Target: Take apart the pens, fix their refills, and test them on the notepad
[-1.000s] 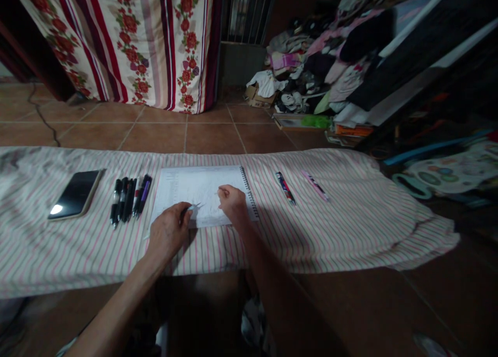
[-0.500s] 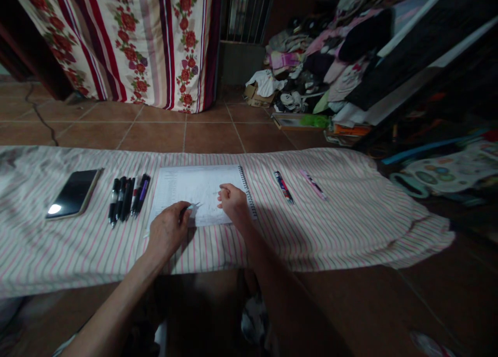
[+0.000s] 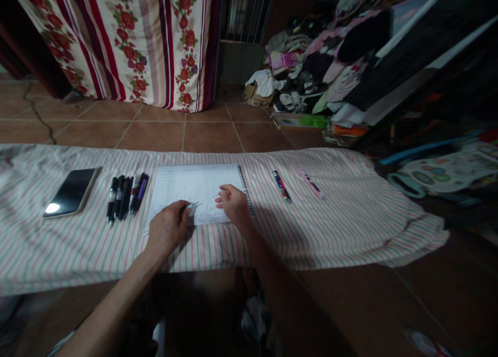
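Observation:
My left hand (image 3: 168, 226) is closed in a pinch on a slim, pale pen piece (image 3: 192, 205), whose thin pointed end sticks out to the right over an open spiral notebook (image 3: 187, 183). Most of that piece is hidden by the fingers. Over the right part of the page, my right hand (image 3: 234, 202) has its fingers curled, thumb and forefinger close together; anything between them is too small to make out. The notebook lies flat, its wire binding on the right and faint writing on the page. Both hands are low over its near half, apart from each other.
Left of the notebook lie several dark pens (image 3: 126, 197) in a row and a phone (image 3: 72, 192). To the right are a dark patterned pen (image 3: 281, 187) and a pink pen (image 3: 311, 184). A striped cloth (image 3: 330, 232) covers the table. Clothes (image 3: 311, 61) are heaped beyond.
The right fingers have spread slightly and shifted a little over the page. My left hand keeps its pinch on the pen piece almost unmoved. The whole view has shifted slightly.

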`<state>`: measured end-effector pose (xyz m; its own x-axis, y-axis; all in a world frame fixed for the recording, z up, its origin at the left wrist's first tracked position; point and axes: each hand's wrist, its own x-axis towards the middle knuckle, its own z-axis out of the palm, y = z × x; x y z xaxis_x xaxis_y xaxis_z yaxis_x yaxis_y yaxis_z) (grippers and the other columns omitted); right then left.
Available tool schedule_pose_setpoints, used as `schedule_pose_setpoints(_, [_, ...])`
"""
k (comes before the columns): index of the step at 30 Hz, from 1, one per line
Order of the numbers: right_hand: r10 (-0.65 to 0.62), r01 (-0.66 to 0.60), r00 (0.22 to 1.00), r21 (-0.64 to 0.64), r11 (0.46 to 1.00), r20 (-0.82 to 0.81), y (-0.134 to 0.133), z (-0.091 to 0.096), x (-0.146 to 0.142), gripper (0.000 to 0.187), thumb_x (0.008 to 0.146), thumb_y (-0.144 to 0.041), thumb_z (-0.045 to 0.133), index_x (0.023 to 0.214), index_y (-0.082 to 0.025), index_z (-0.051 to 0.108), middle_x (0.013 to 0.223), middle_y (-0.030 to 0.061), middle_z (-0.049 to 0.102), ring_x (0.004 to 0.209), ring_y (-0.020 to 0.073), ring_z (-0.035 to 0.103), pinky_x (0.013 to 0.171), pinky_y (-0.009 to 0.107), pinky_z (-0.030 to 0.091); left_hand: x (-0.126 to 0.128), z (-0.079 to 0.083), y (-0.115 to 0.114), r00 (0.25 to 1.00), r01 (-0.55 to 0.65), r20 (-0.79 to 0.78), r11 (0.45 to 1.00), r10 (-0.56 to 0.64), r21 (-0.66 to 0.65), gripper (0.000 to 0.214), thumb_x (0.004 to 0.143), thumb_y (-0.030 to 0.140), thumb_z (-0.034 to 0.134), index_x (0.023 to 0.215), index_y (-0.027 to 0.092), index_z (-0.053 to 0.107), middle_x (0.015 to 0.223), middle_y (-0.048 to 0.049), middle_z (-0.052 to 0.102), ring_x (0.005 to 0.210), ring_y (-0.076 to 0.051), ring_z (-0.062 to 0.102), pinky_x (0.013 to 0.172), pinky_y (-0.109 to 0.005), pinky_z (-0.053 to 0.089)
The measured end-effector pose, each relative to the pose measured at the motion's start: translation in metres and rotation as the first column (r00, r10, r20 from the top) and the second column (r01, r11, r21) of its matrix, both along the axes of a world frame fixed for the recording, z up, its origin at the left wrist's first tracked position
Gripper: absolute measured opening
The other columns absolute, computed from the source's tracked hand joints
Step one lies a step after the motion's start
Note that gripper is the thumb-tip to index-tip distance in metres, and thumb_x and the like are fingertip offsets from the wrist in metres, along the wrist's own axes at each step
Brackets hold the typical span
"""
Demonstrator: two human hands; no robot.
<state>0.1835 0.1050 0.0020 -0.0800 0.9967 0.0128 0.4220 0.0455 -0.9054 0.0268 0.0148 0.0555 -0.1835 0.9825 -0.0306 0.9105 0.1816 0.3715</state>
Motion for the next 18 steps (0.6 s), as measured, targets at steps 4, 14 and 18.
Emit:
schedule_pose_setpoints(4, [0.012,-0.012,1.0,-0.007,1.0,-0.018,0.0001,-0.0011,0.0002,0.027,0.081,-0.017,0.038,0.096,-0.013,0.06,0.067,0.0035,0.067,0.061,0.0133,0.068,0.048,0.018,0.052,-0.0001,0.0,0.0003,1.0,-0.004,0.004,1.0,0.004,0.0,0.032,0.088,0.029,0.039,0.11,0.02,0.061,0.097,-0.0069,0.071,0.09,-0.022,0.064,0.072,-0.029,0.045])
schedule_pose_setpoints(14, [0.02,-0.02,1.0,0.001,1.0,-0.019,-0.0001,-0.0037,0.0026,0.029,0.081,-0.019,0.036,0.096,-0.011,0.06,0.066,0.0046,0.068,0.051,0.0124,0.065,0.046,0.019,0.051,0.0003,0.0009,0.0008,1.0,0.004,0.011,1.0,-0.004,-0.015,0.033,0.087,0.029,0.039,0.11,0.019,0.061,0.095,-0.0074,0.07,0.089,-0.022,0.064,0.072,-0.029,0.044])
schedule_pose_setpoints(18, [0.011,-0.011,1.0,-0.001,1.0,0.003,-0.0005,-0.0039,0.0022,0.028,0.081,-0.02,0.037,0.097,-0.013,0.06,0.066,0.0029,0.067,0.05,0.0103,0.064,0.044,0.016,0.05,0.0003,0.0013,0.0005,1.0,0.002,0.004,1.0,-0.002,-0.013,0.032,0.087,0.029,0.039,0.109,0.019,0.061,0.094,-0.0072,0.071,0.089,-0.022,0.064,0.071,-0.029,0.044])
